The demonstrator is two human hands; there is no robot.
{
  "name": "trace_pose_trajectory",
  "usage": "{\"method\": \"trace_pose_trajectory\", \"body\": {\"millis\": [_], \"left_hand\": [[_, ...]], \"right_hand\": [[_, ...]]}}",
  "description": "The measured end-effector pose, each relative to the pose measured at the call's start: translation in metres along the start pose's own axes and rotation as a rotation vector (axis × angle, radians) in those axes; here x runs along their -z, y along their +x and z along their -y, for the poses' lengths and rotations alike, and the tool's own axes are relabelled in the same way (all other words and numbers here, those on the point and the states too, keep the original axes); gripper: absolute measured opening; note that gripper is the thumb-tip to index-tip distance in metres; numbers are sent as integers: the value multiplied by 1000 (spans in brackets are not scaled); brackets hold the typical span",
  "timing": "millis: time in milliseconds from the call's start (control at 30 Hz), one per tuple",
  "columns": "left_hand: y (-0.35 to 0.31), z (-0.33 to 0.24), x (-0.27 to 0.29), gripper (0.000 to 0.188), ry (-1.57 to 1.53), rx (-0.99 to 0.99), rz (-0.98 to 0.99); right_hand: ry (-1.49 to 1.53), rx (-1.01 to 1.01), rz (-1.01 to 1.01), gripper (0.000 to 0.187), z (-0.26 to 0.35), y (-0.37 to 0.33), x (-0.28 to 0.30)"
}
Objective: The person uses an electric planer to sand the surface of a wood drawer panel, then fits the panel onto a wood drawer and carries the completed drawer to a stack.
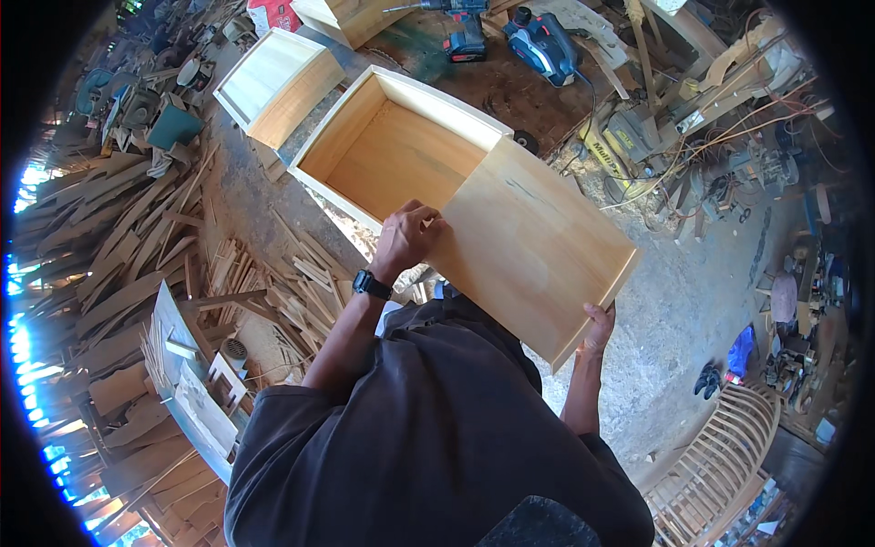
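Note:
A pale wooden box (330,139) lies in front of me, its far-left part open and bare inside. Its flat wooden lid (538,246) covers the near-right part and sticks out well past the box toward my right side. My left hand (412,235), with a black watch on the wrist, has its fingers curled together at the lid's inner corner, by the box's near rim. Around the lid's outer end, my right hand (597,328) is closed, thumb on the end strip and fingers partly hidden beneath.
Another lidded wooden box (278,87) sits beyond at the left. A cordless drill (465,36) and a blue corded power tool (544,47) rest on the bench behind. Wood offcuts (246,283) litter the left floor; a slatted curved wooden piece (715,460) stands at lower right.

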State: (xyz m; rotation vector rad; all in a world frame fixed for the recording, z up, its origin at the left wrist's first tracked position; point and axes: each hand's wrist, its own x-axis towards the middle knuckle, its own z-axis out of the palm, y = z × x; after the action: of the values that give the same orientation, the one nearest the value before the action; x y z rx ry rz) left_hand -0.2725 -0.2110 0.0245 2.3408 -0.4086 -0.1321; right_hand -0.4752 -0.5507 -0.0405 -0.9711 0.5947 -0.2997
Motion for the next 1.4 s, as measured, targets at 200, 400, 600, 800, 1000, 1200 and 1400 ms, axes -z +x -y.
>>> {"method": "trace_pose_trajectory", "body": {"millis": [200, 400, 600, 800, 1000, 1200, 1400], "left_hand": [[3, 7, -1, 22, 17, 50, -31], [7, 17, -1, 19, 43, 23, -129], [19, 27, 6, 18, 55, 48, -104], [24, 41, 31, 20, 203, -33, 36], [28, 52, 30, 21, 122, 35, 88], [34, 64, 47, 18, 225, 62, 41], [38, 83, 51, 16, 240, 25, -246]], "right_hand": [[-66, 16, 11, 69, 4, 20, -9], [-91, -90, 33, 67, 4, 40, -21], [-50, -50, -1, 65, -9, 27, -32], [-70, -84, 17, 65, -4, 25, -37], [-28, -76, -18, 66, -13, 30, -44], [-71, -103, -19, 65, -19, 43, -74], [-27, -98, -20, 64, -47, 50, -106]]}}
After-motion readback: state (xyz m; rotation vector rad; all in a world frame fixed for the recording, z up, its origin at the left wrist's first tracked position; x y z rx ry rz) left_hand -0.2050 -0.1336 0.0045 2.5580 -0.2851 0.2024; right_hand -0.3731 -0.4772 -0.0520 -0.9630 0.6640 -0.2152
